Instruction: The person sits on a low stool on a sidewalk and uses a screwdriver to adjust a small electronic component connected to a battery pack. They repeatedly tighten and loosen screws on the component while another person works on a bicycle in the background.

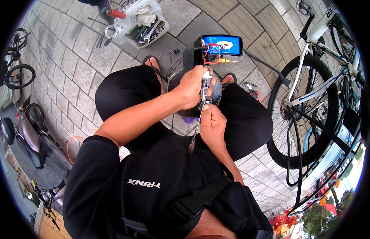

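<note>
My left hand (190, 88) is wrapped round a small metal and white part (205, 81), held up between my knees. Below it, my right hand (213, 124) has its fingers curled, thumb and fingertips pinched at the upper end of a thin screwdriver shaft (199, 124). The screwdriver's brownish handle (191, 145) points back toward my chest. Where the shaft meets the part, my fingers hide the contact. Just beyond my left hand, red and blue wires (212, 53) loop over a black-edged box with a blue face (228, 44). A round dark object (178, 81) lies beneath my hands, mostly covered.
A translucent bin (163, 34) of wrenches and other tools stands at the far left. Screws (170, 56) and a yellow-handled screwdriver (223, 61) lie on the paving. On the right stands a white bicycle (308, 59); a scooter (37, 129) is on the left.
</note>
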Demonstrator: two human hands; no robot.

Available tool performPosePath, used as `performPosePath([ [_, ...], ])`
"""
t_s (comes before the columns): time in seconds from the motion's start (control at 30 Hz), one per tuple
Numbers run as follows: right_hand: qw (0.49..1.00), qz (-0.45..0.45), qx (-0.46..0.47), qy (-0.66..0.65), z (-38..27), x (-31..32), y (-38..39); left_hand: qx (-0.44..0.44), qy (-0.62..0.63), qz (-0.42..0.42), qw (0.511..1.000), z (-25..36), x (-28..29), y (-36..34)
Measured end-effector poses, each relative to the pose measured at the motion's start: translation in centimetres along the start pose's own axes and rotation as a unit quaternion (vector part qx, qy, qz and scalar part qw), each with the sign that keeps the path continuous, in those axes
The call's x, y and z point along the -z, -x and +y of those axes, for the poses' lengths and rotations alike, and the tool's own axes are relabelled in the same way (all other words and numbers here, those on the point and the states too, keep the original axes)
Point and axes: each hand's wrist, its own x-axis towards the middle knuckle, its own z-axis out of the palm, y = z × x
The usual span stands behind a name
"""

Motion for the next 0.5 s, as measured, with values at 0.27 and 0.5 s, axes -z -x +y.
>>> performPosePath([
  [0.27, 0.953, -0.076, -0.207, -0.208, 1.2, 1.3, 0.3, -0.012, -0.004, -0.001, 1.0, -0.3, 0.3, -0.2],
  [0.5, 0.959, -0.054, -0.19, -0.206, 0.0, 0.8, 0.0, -0.012, -0.009, 0.012, 1.0, -0.3, 0.4, -0.2],
])
